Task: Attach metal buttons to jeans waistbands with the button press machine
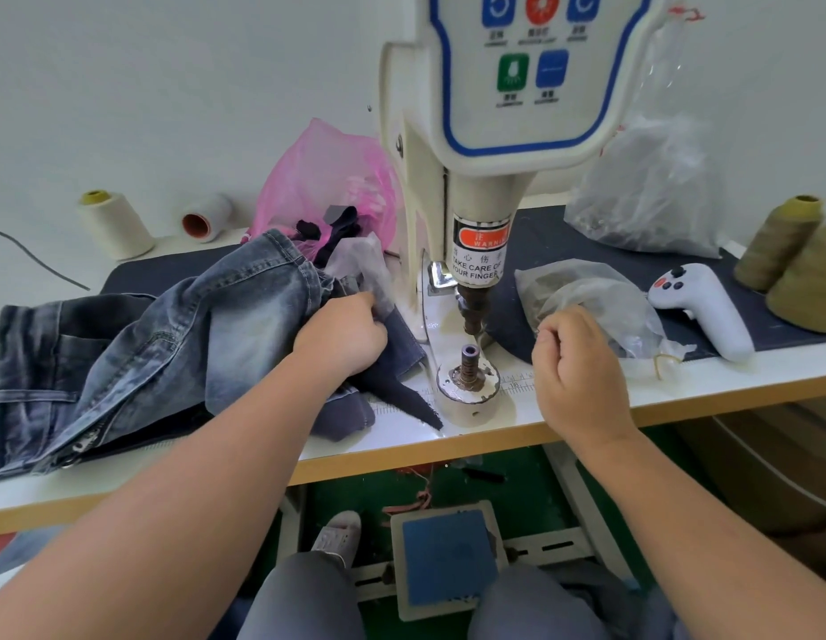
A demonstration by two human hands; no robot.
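L hand [341, 334] grips the jeans [171, 344] left of the press machine [475, 251]. R hand [577, 367] curled by a plastic bag [600, 297]; can't tell if it's holding anything.

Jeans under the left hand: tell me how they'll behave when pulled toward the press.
The jeans lie in soft folds, so probably floppy and apt to drag and bunch. The pile looks bulky, likely heavy enough to need the left hand gripping firmly.
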